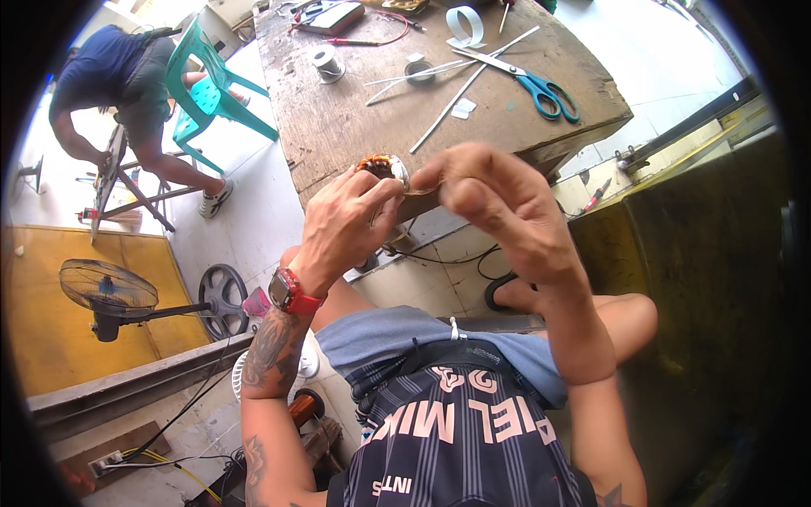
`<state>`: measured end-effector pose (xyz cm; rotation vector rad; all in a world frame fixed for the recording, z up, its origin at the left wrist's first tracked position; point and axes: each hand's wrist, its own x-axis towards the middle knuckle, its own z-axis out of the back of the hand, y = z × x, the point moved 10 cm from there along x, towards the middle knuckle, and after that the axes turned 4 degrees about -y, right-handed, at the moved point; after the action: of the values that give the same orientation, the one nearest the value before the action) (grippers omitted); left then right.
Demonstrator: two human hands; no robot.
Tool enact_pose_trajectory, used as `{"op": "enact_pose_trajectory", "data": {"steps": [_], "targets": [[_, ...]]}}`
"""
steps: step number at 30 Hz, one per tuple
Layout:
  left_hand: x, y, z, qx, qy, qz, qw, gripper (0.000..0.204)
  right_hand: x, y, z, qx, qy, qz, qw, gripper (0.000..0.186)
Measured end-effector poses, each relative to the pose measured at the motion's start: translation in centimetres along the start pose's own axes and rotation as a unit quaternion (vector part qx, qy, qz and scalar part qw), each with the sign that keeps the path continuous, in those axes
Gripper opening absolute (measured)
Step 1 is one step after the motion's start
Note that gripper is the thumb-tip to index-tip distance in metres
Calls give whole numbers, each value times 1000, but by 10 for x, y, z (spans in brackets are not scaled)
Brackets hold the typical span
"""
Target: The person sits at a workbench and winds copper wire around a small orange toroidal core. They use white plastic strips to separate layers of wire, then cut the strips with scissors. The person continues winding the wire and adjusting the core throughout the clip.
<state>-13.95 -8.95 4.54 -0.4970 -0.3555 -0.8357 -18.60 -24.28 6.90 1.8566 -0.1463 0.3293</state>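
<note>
My left hand (345,218) holds a small round motor stator with copper windings (382,164) at the near edge of the wooden table. White material shows on the stator's right side. Just right of it, my right hand (511,207) is raised with thumb and forefinger pinched together. The hand is slightly blurred, and what it pinches is too fine to make out. Beyond the hands lie scissors with teal handles (545,95), thin white sticks or tubes (460,103), a dark tape roll (418,71), a wire spool (327,64) and a coiled white strip (463,27).
The wooden table (338,118) also carries a meter (331,17) with red leads. Off to the left, another person (127,76) bends beside a teal plastic chair (203,97). A black fan (108,287) stands at lower left. Cables run across the floor beneath my arms.
</note>
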Motion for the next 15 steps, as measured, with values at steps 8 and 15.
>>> {"op": "enact_pose_trajectory", "data": {"steps": [8,15], "targets": [[10,-5,-5,19,44,52,998,18,-27,23,10,-301,-214,111,923,23],[1,-4,-3,-15,16,57,998,14,-44,-6,19,-350,-252,117,895,12]]}}
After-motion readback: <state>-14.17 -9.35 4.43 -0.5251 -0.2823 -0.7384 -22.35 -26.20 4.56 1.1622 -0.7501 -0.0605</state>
